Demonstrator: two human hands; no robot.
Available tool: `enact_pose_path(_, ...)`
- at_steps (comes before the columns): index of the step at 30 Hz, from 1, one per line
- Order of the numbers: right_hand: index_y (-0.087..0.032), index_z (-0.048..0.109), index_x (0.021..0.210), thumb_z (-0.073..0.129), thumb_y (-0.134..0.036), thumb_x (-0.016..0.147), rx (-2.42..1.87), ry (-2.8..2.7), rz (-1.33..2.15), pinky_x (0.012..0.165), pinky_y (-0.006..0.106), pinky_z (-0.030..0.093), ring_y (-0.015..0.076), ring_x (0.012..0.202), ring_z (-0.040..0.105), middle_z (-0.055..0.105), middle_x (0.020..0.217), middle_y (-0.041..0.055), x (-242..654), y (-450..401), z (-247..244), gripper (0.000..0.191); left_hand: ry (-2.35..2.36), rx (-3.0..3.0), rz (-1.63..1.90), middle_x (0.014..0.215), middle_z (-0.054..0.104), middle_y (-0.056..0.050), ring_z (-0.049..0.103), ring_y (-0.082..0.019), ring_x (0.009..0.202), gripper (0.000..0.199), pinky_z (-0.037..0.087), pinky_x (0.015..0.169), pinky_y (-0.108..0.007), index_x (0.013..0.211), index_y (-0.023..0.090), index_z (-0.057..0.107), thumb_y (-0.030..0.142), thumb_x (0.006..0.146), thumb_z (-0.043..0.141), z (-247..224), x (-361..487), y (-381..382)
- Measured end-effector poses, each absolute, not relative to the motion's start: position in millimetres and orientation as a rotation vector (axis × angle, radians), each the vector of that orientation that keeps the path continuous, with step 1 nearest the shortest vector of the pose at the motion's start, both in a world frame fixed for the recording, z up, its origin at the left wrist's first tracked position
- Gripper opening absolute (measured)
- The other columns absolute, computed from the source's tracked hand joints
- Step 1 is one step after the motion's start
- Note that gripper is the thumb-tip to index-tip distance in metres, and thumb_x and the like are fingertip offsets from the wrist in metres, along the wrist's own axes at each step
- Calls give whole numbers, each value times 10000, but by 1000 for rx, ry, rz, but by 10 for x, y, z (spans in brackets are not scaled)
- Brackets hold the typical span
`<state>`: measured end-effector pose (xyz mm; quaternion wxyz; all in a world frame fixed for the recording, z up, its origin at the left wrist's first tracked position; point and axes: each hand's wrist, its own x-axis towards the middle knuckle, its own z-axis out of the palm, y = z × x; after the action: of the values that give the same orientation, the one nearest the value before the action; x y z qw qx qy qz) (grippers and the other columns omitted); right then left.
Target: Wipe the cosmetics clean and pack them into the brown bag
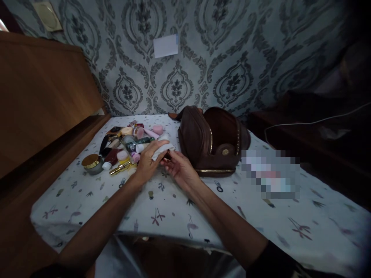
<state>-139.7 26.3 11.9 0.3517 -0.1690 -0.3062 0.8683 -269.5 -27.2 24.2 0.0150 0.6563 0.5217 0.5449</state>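
My left hand (146, 162) is closed on a crumpled white cloth or tissue (161, 150). Close against it, the fingertips of my right hand (182, 170) pinch a small dark brown, shiny item (168, 155), mostly covered by fingers and cloth, so its kind is unclear. Left of my hands lies a heap of cosmetics, among them a jar with a gold lid (92, 164), a gold tube (120, 168), a dark green bottle (136, 143) and a pink round container (158, 129). Just right of my hands a brown leather bag (194, 135) stands unzipped, its dark inside showing.
A patterned white cloth covers the table (162, 216). On its right lies a blurred-out flat item (271, 173). A wooden panel (46, 92) borders the left side, patterned wallpaper the back. A thin white cable (313, 123) runs across the dark area at right.
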Motion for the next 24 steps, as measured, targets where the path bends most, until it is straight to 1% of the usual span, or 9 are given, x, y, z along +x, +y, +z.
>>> enact_pose_path(4,-184,649,860,831,-390,733,-496,-776,2271,440,147,477,102,573,679,718,724,-4,-1380,290,168,304,1644,1994,1689,1282,655,-113,598,-230,1194,407,433,1051,-356,1283,182,605,425,995,452,226,-2688,-287)
enact_pose_path(7,-188,661,844,759,-468,801,-528,-644,2368,431,152,482,97,542,656,693,677,-7,-1362,329,200,301,1648,1997,1656,1327,639,-117,579,-252,1235,443,414,1080,-379,1314,177,584,443,973,487,212,-2699,-272)
enact_pose_path(9,-187,656,818,743,-480,815,-515,-560,2407,426,156,486,96,535,647,692,684,-2,-1353,341,208,306,1658,1976,1651,1300,654,-118,590,-265,1208,454,424,1061,-381,1288,166,598,454,942,537,209,-2701,-259)
enact_pose_path(11,-186,662,823,749,-457,816,-497,-512,2422,423,151,485,96,547,651,694,705,3,-1352,339,208,285,1684,1886,1646,1209,690,-115,627,-258,1111,440,459,995,-362,1229,151,624,458,918,572,214,-2696,-250)
enact_pose_path(13,-188,674,860,763,-403,813,-477,-503,2421,437,141,491,96,582,665,697,728,0,-1360,328,201,238,1698,1758,1648,1102,716,-98,647,-235,1003,416,483,919,-333,1165,140,642,458,903,589,220,-2689,-244)
enact_pose_path(16,-199,655,869,799,-292,780,-468,-531,2367,497,141,525,99,638,686,704,748,-8,-1389,319,188,194,1619,1604,1688,1087,720,-74,641,-215,999,418,478,910,-306,1149,144,642,465,883,610,224,-2687,-232)
enact_pose_path(18,-218,605,843,833,-223,725,-469,-546,2283,544,160,548,108,666,697,720,780,-16,-1409,318,180,257,1534,1524,1714,1118,716,-68,637,-209,1020,450,473,923,-297,1164,150,638,482,862,632,220,-2690,-219)
enact_pose_path(20,-238,542,837,865,-185,660,-457,-580,2177,585,179,559,115,693,702,733,816,-30,-1423,312,172,372,1481,1462,1729,1102,720,-69,640,-207,996,480,481,907,-296,1148,145,646,509,835,655,209,-2695,-205)
enact_pose_path(24,-260,515,945,887,-233,603,-439,-843,1926,627,195,545,103,696,666,715,830,-53,-1417,274,161,506,1416,1391,1726,1064,728,-74,645,-216,979,484,489,904,-312,1123,133,668,504,814,690,162,-2711,-183)
